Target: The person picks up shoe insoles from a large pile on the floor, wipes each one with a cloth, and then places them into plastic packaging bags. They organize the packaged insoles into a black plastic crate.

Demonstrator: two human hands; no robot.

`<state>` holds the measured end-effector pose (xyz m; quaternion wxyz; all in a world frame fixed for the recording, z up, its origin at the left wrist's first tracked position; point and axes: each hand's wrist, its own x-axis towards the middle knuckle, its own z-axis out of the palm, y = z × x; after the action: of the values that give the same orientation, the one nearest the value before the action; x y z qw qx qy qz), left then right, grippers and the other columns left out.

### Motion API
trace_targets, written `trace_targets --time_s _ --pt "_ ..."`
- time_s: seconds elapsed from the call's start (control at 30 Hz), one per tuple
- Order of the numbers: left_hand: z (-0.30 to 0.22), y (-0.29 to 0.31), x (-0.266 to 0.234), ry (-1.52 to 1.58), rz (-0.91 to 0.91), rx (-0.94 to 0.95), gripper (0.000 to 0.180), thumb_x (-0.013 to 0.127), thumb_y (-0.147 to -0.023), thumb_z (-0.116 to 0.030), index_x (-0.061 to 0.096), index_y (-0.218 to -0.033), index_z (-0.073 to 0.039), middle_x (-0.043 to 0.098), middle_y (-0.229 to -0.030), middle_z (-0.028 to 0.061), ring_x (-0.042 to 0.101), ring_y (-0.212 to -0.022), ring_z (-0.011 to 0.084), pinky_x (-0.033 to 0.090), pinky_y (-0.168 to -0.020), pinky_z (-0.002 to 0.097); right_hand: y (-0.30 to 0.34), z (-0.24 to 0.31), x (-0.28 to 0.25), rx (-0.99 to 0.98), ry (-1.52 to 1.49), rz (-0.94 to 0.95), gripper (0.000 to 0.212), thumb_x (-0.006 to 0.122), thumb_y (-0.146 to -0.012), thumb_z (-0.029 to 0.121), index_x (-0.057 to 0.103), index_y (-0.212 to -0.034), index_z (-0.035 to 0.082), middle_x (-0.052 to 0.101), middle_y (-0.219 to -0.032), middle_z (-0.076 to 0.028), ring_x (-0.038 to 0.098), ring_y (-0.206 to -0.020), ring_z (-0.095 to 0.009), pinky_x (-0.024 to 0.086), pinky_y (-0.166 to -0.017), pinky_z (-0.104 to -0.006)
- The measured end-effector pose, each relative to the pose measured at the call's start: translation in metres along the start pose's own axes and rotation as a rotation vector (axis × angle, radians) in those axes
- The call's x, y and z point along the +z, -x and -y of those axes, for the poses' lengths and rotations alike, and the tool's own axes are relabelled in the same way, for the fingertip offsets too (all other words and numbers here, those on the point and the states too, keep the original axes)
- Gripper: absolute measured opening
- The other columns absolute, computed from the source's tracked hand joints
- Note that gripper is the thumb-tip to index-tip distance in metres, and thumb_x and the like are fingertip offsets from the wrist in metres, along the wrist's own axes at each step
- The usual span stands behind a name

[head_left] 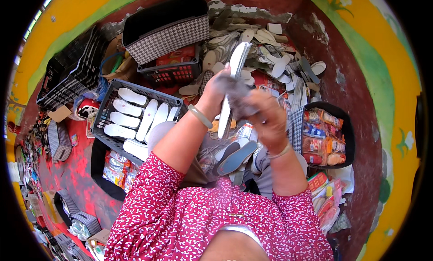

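My left hand (213, 93) is closed round a long white shoe sole (239, 58), held upright and slightly tilted in front of me. Its edge looks grey and layered. Against the middle of the sole is a dark grey, cloth-like piece (239, 97), smeared by motion. My right hand (269, 118) is closed on that piece and is blurred too, so its exact finger positions are hard to make out. Below my hands, around my lap, lie grey-blue soles (237, 158). To the left, a black plastic crate (110, 97) holds several white soles (146, 119) in rows.
A heap of loose soles (279, 64) lies against the far wall. On the right stands a houndstooth bin (295, 132) with packaged goods. Behind the crate are a larger houndstooth box (169, 39) and stacked black crates (72, 71). Bagged items (327, 202) lie at my right.
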<state>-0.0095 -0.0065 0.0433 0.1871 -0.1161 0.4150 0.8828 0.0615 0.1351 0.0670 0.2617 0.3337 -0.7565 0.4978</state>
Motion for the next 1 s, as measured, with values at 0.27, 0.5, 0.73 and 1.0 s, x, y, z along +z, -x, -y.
trace_targets --time_s 0.27,0.5,0.73,1.0 --pt "0.033 0.001 -0.012 -0.279 0.618 0.308 0.033 0.047 -0.097 -0.025 0.05 -0.121 -0.003 0.059 -0.109 0.0047 0.056 -0.098 0.0093 0.044 -0.086 0.0237 0.003 -0.017 -0.007 -0.048 0.479 -0.271 0.035 0.063 -0.065 -0.005 0.062 -0.098 0.006 0.057 -0.097 -0.013 0.057 -0.087 -0.029 0.046 -0.078 -0.0361" --pt "0.025 0.012 -0.013 -0.538 0.722 0.098 0.028 0.046 -0.097 -0.023 0.055 -0.112 -0.002 0.058 -0.092 -0.0026 0.051 -0.081 0.003 0.044 -0.071 0.0191 -0.003 -0.049 -0.064 0.51 -0.063 -0.702 0.024 0.052 -0.084 -0.007 0.058 -0.105 0.002 0.061 -0.104 -0.009 0.059 -0.094 -0.019 0.046 -0.084 -0.0302" --pt "0.004 0.02 -0.012 -0.824 0.866 0.231 0.028 0.055 -0.093 -0.023 0.058 -0.107 0.0 0.058 -0.089 -0.0009 0.049 -0.082 0.007 0.043 -0.073 0.0237 0.007 -0.068 -0.093 0.487 -0.988 -0.537 0.031 0.055 -0.086 0.002 0.056 -0.118 0.003 0.06 -0.114 -0.011 0.058 -0.103 -0.021 0.048 -0.09 -0.0346" --pt "0.015 0.015 -0.012 -0.669 0.671 -0.018 0.03 0.054 -0.093 -0.024 0.058 -0.109 0.001 0.06 -0.088 0.0003 0.053 -0.08 0.0058 0.045 -0.07 0.0218 0.002 -0.051 -0.076 0.481 -0.642 -0.132 0.021 0.054 -0.08 -0.007 0.064 -0.096 0.001 0.061 -0.106 -0.007 0.056 -0.099 -0.015 0.042 -0.089 -0.0252"
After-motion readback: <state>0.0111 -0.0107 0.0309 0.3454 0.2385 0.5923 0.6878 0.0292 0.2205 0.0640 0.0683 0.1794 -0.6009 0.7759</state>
